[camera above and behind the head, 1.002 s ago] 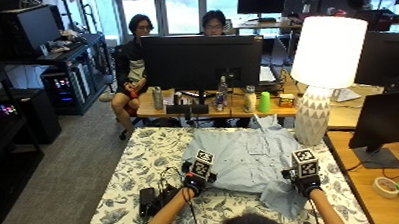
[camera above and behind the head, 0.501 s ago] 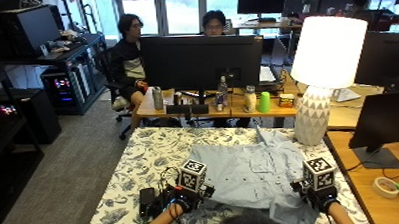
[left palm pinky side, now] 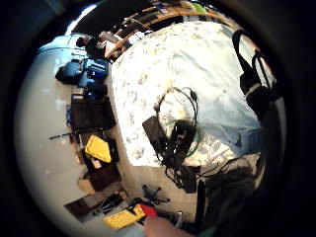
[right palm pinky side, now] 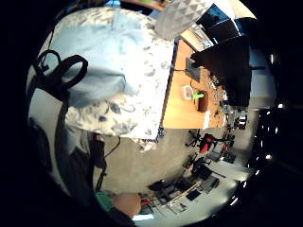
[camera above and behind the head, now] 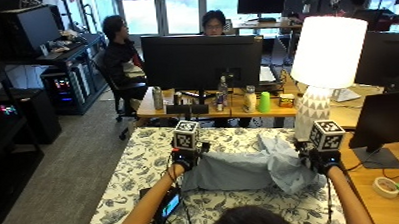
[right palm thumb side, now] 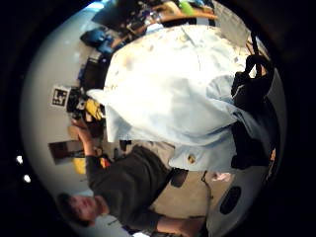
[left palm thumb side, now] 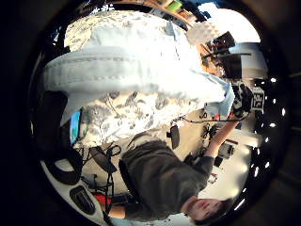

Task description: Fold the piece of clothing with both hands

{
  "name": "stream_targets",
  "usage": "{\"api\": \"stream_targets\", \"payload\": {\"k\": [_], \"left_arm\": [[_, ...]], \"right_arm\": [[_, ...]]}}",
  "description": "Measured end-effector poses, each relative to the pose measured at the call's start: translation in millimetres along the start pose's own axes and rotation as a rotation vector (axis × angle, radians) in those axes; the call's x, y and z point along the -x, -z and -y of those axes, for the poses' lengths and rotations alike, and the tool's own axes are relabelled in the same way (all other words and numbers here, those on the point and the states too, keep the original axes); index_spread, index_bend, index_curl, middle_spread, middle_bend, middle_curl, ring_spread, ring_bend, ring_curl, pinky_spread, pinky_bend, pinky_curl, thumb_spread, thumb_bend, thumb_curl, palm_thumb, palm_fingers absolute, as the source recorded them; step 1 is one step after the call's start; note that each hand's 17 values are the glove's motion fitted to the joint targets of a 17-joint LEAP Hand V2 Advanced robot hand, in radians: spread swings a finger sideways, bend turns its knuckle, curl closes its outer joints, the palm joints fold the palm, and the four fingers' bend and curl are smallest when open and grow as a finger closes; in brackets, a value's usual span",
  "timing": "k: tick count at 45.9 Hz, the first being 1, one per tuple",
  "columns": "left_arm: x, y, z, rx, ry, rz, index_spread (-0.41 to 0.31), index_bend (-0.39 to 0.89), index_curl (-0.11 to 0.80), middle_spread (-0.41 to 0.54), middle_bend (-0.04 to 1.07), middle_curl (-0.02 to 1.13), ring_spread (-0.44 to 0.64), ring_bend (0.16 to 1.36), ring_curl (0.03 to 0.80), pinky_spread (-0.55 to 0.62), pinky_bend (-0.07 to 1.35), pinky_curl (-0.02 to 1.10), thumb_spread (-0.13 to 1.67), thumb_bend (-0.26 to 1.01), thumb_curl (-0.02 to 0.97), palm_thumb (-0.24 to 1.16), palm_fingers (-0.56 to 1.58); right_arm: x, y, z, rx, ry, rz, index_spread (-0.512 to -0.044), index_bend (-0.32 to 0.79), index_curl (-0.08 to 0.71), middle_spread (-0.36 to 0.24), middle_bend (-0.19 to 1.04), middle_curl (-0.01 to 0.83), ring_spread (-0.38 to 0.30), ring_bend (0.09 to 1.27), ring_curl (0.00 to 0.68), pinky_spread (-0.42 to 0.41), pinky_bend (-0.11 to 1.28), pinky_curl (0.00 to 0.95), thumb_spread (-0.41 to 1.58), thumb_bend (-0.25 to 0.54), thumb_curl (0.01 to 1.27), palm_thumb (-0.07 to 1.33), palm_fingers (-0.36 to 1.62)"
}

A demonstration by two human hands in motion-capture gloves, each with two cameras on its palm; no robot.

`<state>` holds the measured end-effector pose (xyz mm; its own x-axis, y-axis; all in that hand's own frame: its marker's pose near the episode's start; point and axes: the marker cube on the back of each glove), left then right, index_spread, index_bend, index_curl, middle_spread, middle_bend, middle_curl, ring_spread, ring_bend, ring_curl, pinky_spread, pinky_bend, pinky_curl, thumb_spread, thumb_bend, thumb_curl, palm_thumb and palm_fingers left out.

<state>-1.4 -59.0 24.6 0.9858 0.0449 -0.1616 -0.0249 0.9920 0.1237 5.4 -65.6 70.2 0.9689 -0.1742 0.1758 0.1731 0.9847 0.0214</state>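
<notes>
Folding step: carrying the near hem of the pale blue, soft cotton shirt (camera above and behind the head: 245, 168) up and away from the person, judging by the cloth now lying doubled across the middle of the frame.
Garment position: the pale blue shirt is lying on the white tabletop with the blue floral cloth (camera above and behind the head: 132, 182), in the lower centre of the outside view, with a crumpled sleeve or side panel bunching at its right end.
Left hand: the left hand (camera above and behind the head: 185, 159) is sitting at the shirt's left corner, fingers curling around the raised edge; the left thumb side palm view is showing a thick band of blue cloth (left palm thumb side: 127, 70) running right across the palm.
Right hand: the right hand (camera above and behind the head: 320, 160) is gripping the shirt's right corner, and the right thumb side palm view is showing cloth (right palm thumb side: 168, 94) draping from it.
Key relation: the folded edge is running left to right between the two hands, so the shirt's long axis is lying across the person; the bulk of the cloth is hanging just below that edge, nearer the person. Both hands are about equally far up the tabletop.
Next move: probably lowering the edge flat further up, then smoothing the bunched right end.
Other items: a black handheld device with cables (camera above and behind the head: 164, 206) is lying near the left forearm; a white table lamp (camera above and behind the head: 321, 62) is standing upper right.
</notes>
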Motion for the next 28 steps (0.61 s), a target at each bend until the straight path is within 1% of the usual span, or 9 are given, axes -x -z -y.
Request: {"api": "stream_targets", "payload": {"k": [5,8,15,18,19,20,22,24,28], "left_arm": [[7,16,71,-0.112,0.140,0.002,-0.277,0.16,0.436,-0.346,0.46,0.61,-0.36,0.57,0.458,-0.31,0.20,0.42,1.52,0.00,0.134,0.51,1.19],[6,26,81,-0.127,0.200,-0.022,-0.277,0.16,0.437,-0.347,0.46,0.61,-0.36,0.58,0.459,-0.31,0.20,0.42,1.52,0.00,0.137,0.51,1.19],[5,-4,133,-0.037,0.290,0.003,-0.275,0.16,0.440,-0.349,0.48,0.62,-0.35,0.52,0.446,-0.30,0.20,0.42,1.52,0.00,0.136,0.51,1.15],[1,-22,152,0.024,0.307,0.031,-0.275,0.16,0.442,-0.346,0.49,0.62,-0.35,0.49,0.438,-0.30,0.20,0.42,1.51,0.00,0.135,0.50,1.14],[0,-28,157,0.044,0.315,0.047,-0.275,0.16,0.443,-0.345,0.49,0.62,-0.35,0.48,0.435,-0.30,0.20,0.42,1.51,0.00,0.135,0.50,1.14],[0,-34,161,0.071,0.322,0.063,-0.275,0.16,0.444,-0.345,0.49,0.62,-0.35,0.47,0.435,-0.29,0.20,0.42,1.50,-0.01,0.135,0.50,1.14],[-3,-44,165,0.139,0.319,0.085,-0.275,0.16,0.444,-0.343,0.49,0.62,-0.35,0.47,0.431,-0.29,0.20,0.42,1.50,-0.01,0.135,0.49,1.14],[-5,-54,169,0.192,0.306,0.101,-0.275,0.16,0.445,-0.342,0.49,0.62,-0.35,0.46,0.431,-0.29,0.19,0.42,1.50,0.00,0.135,0.49,1.14],[-1,-69,177,0.243,0.349,0.174,-0.275,0.16,0.448,-0.341,0.49,0.62,-0.35,0.45,0.427,-0.29,0.18,0.41,1.49,-0.01,0.135,0.48,1.14]], "right_arm": [[3,10,61,-0.101,-0.117,0.026,-0.247,0.15,0.393,-0.108,0.29,0.486,-0.250,0.68,0.456,-0.294,0.67,0.434,0.96,-0.006,0.36,1.20,1.29],[-5,-7,104,-0.185,-0.190,0.044,-0.250,0.16,0.393,-0.111,0.30,0.489,-0.246,0.67,0.458,-0.286,0.69,0.442,0.97,-0.008,0.36,1.20,1.27],[-7,-44,158,-0.247,-0.327,0.005,-0.257,0.16,0.394,-0.124,0.30,0.491,-0.242,0.66,0.460,-0.273,0.69,0.455,0.99,-0.010,0.37,1.20,1.25],[7,-39,158,-0.300,-0.358,-0.080,-0.259,0.18,0.404,-0.138,0.27,0.481,-0.236,0.64,0.457,-0.270,0.69,0.458,1.00,-0.010,0.36,1.20,1.22],[14,-39,157,-0.301,-0.357,-0.091,-0.260,0.20,0.412,-0.147,0.22,0.467,-0.235,0.63,0.456,-0.263,0.69,0.459,1.00,-0.009,0.36,1.20,1.19],[18,-41,159,-0.305,-0.351,-0.096,-0.265,0.23,0.421,-0.155,0.15,0.447,-0.234,0.62,0.453,-0.263,0.70,0.463,1.01,-0.009,0.36,1.20,1.14],[21,-48,172,-0.349,-0.335,-0.117,-0.266,0.23,0.424,-0.161,0.13,0.433,-0.233,0.61,0.453,-0.259,0.70,0.462,1.01,-0.010,0.36,1.20,1.14],[18,-56,187,-0.401,-0.328,-0.157,-0.268,0.23,0.429,-0.165,0.12,0.419,-0.232,0.60,0.450,-0.257,0.70,0.464,1.01,-0.010,0.36,1.20,1.14],[8,-67,210,-0.523,-0.337,-0.261,-0.269,0.22,0.438,-0.171,0.13,0.400,-0.230,0.59,0.449,-0.260,0.68,0.462,1.01,-0.011,0.36,1.20,1.15]]}}
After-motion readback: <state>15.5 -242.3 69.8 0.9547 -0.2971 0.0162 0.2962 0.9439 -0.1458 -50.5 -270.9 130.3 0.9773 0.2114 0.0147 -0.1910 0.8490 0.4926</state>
